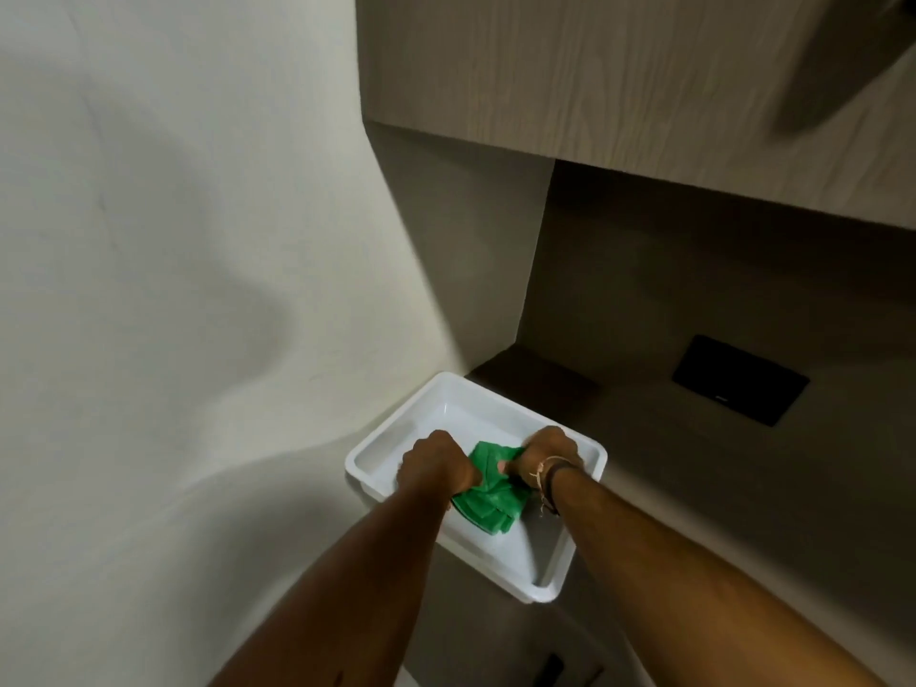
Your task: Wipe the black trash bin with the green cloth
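A green cloth (488, 493) is bunched between both my hands over a white plastic tub (545, 582). My left hand (433, 461) grips the cloth's left end and my right hand (547, 453) grips its right end, with bracelets on that wrist. The cloth hangs in folds between the fists, inside the tub's rim. No black trash bin shows in this view.
The tub stands in a corner against a white wall (173, 290). A wood-grain cabinet (619, 76) hangs overhead at the upper right, and a dark panel below it carries a black rectangular plate (741, 380). Dark floor lies beneath the tub.
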`<state>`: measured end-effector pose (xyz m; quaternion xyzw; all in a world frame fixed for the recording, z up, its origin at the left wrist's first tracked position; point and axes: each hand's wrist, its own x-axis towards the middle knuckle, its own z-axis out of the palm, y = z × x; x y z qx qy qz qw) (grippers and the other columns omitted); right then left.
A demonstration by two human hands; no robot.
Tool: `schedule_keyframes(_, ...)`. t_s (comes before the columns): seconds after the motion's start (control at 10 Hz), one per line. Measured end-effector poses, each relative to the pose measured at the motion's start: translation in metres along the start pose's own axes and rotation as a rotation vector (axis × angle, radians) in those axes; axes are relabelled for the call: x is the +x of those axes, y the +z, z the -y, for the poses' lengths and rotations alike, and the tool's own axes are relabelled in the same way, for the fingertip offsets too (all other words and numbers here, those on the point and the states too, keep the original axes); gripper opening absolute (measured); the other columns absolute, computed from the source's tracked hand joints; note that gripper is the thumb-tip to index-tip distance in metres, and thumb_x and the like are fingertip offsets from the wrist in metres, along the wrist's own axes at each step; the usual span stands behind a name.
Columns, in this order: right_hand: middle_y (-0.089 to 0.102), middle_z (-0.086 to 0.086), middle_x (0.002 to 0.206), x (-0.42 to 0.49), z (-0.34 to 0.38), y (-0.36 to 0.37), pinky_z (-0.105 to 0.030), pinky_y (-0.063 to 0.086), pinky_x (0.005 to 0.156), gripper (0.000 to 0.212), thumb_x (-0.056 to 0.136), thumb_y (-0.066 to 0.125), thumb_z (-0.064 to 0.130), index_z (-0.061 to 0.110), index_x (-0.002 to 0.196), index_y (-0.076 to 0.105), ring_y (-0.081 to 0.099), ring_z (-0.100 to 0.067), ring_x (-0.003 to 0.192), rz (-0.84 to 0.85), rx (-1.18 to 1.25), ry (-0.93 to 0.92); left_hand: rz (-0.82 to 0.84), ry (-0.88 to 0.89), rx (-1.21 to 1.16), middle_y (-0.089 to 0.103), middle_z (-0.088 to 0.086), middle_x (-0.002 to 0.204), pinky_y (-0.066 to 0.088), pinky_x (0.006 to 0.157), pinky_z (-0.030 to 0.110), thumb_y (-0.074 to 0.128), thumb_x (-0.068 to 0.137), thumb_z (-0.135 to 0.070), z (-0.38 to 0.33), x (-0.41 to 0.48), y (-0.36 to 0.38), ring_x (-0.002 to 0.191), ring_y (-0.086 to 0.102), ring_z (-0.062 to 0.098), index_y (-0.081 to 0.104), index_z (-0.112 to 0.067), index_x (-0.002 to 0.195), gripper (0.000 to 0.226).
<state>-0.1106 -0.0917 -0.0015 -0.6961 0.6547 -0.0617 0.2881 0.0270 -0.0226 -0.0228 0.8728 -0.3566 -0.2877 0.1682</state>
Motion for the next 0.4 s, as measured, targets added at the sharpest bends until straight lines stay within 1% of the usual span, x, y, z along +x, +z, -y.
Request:
schedule_keyframes(0.1, 0.062, -0.015, 0.136, -0.005, 0.001, -0.003, -0.044, 0.055, 0.106, 0.082, 0.072, 0.096, 0.042, 0.01, 0.137, 0.059, 0.064, -0.035, 0.126, -0.104, -0.191, -0.078, -0.095, 0.03, 0.166, 0.061, 0.008, 0.142, 0.051, 0.108, 0.043, 0.091, 0.075, -0.057, -0.002, -0.001, -0.001, 0.134, 0.059, 0.032, 0.052, -0.017, 0.142, 0.087)
schedule_keyframes(0.2, 0.056, -0.011, 0.136, -0.017, 0.002, 0.0, -0.046, 0.055, 0.103, 0.079, 0.078, 0.089, 0.049, 0.014, 0.14, 0.056, 0.059, -0.035, 0.128, -0.188, -0.378, -0.138, -0.164, 0.041, 0.299, 0.056, 0.007, 0.142, 0.049, 0.106, 0.045, 0.086, 0.077, -0.064, -0.005, -0.013, 0.0, 0.135, 0.053, 0.03, 0.051, -0.021, 0.143, 0.087)
schedule_keyframes(0.3, 0.055, -0.009, 0.139, -0.031, 0.003, -0.005, -0.049, 0.051, 0.104, 0.075, 0.086, 0.077, 0.058, 0.016, 0.143, 0.052, 0.054, -0.033, 0.131, -0.253, -0.46, -0.149, -0.29, 0.127, 0.447, 0.055, 0.005, 0.136, 0.047, 0.101, 0.046, 0.078, 0.085, -0.061, -0.009, -0.032, -0.004, 0.128, 0.053, 0.028, 0.051, -0.023, 0.141, 0.074)
schedule_keyframes(0.4, 0.053, -0.007, 0.141, -0.053, 0.001, -0.011, -0.047, 0.051, 0.104, 0.061, 0.097, 0.062, 0.059, 0.02, 0.143, 0.049, 0.053, -0.031, 0.13, -0.356, -0.394, -0.263, -0.441, 0.289, 0.425, 0.056, 0.003, 0.139, 0.046, 0.104, 0.048, 0.071, 0.092, -0.058, -0.007, -0.061, -0.01, 0.129, 0.052, 0.027, 0.05, -0.027, 0.144, 0.064)
